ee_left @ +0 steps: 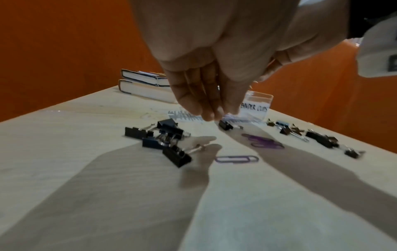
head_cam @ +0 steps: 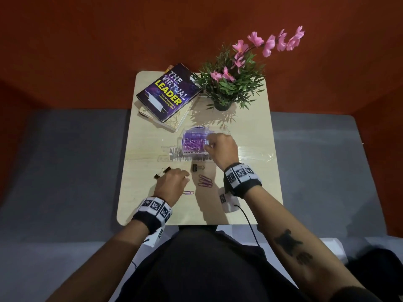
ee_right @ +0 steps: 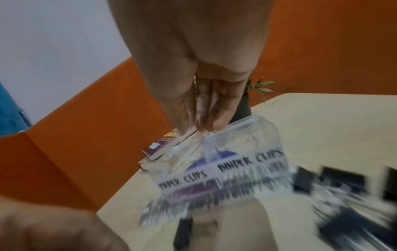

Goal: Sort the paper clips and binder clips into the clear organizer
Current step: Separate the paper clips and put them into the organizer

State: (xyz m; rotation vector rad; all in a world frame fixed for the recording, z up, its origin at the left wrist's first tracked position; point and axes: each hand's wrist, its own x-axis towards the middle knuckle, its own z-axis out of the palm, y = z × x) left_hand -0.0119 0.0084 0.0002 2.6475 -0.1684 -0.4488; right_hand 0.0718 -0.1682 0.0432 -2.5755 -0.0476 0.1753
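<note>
The clear organizer (head_cam: pixel 194 142) stands mid-table with purple paper clips in its left compartment; its labels read PAPER CLIPS and BINDER CLIPS (ee_right: pixel 249 162). My right hand (head_cam: pixel 210 146) hovers over its divider, fingers straight and close together (ee_right: pixel 211 118), and nothing shows between them. My left hand (head_cam: pixel 174 175) hangs above a pile of black binder clips (ee_left: pixel 165 139), fingers straight and holding nothing. One binder clip (head_cam: pixel 197 167) lies before the organizer. Loose purple paper clips (head_cam: pixel 205 181) and a single one (ee_left: pixel 236 159) lie between my hands. More binder clips (ee_left: pixel 320 139) lie at the right.
Two stacked books (head_cam: pixel 168 94) sit at the table's back left. A potted plant with pink flowers (head_cam: pixel 233 83) stands at the back right. The pale table (head_cam: pixel 250 127) ends close to my body.
</note>
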